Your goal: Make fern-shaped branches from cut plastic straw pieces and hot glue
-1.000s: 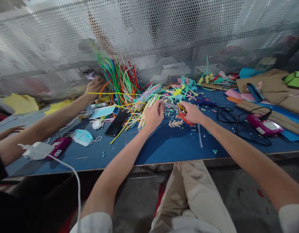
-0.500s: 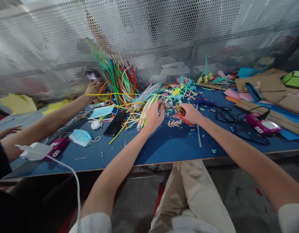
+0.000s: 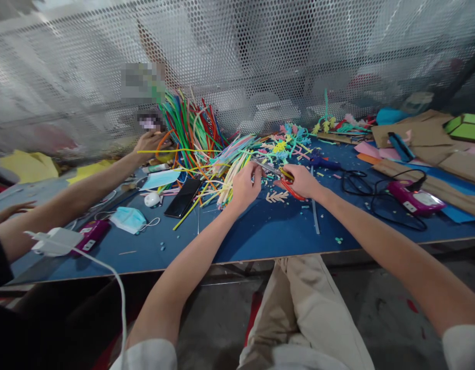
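Note:
My right hand [image 3: 302,181] grips scissors [image 3: 292,190] with red-orange and yellow handles, and their metal blades point left toward my other hand. Fingers curled in a pinch, my left hand [image 3: 245,184] is at the blade tips; what lies between its fingers is too small and hidden to make out. Just below the scissors, a pale leaf-shaped piece [image 3: 276,197] made of short strips lies on the blue table [image 3: 256,236]. Cream and pastel strips [image 3: 232,177] lie in a bundle behind and beside my left hand. Small cut bits are scattered around both hands.
Coloured strips [image 3: 191,123] lean against a perforated metal screen [image 3: 222,51]. A co-worker's arm [image 3: 79,187] reaches in from the left. Nearby are a phone [image 3: 182,198], face masks [image 3: 128,219], a glue gun [image 3: 325,162], a purple power unit [image 3: 417,198] with its cable, and cardboard [image 3: 410,134].
Both my hands and the scissors stay almost in place. The co-worker's sleeve at the left edge has shifted slightly left.

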Available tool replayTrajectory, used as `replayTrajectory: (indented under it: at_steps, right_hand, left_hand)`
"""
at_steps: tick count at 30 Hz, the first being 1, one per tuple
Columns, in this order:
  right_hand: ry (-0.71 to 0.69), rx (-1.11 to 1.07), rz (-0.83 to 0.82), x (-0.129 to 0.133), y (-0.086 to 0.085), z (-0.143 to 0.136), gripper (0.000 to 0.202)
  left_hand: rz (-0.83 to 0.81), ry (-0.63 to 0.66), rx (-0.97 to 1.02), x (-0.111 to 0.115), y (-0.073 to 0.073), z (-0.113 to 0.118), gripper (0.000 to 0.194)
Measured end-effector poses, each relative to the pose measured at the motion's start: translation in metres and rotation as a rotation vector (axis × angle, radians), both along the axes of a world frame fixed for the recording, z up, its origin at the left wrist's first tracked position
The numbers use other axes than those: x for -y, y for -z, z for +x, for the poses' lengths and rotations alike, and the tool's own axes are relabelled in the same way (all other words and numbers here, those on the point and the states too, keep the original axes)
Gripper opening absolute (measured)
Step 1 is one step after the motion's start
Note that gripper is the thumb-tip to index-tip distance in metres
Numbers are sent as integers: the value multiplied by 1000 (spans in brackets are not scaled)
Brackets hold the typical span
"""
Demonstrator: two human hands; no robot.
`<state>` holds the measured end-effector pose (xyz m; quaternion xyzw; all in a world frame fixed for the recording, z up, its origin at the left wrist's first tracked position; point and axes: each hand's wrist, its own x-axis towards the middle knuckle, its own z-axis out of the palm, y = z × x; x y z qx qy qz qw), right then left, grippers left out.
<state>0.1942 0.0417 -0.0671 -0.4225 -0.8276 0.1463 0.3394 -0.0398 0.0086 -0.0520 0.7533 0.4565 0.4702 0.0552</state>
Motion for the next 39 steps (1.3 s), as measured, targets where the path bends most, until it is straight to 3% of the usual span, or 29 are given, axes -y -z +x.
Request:
replayTrajectory:
  at_steps: [7,18,26,30,34,39]
  right_hand:
    - [19,67,-5,-1,-2,-1,39]
    - [46,159,0,-4,-6,11,36]
    - [71,222,-81,-7,-10,15,29]
    - [111,185,-126,-10,-12,16,30]
    - [177,85,-64,-15,-14,24,35]
    - [282,-45,-73,-20,-14,36,42]
  left_hand:
    - [8,-34,-43,-5,2,-2,37]
    - [69,-95,-167,-10,6,-2,32]
    - [1,-87,-156,-13,9,1,25]
    - [10,-84,-134,-14,8,0,24]
    - [1,-99,-162,-17,7,-2,27]
    - [-130,-33,-274,-27,16,-6,19]
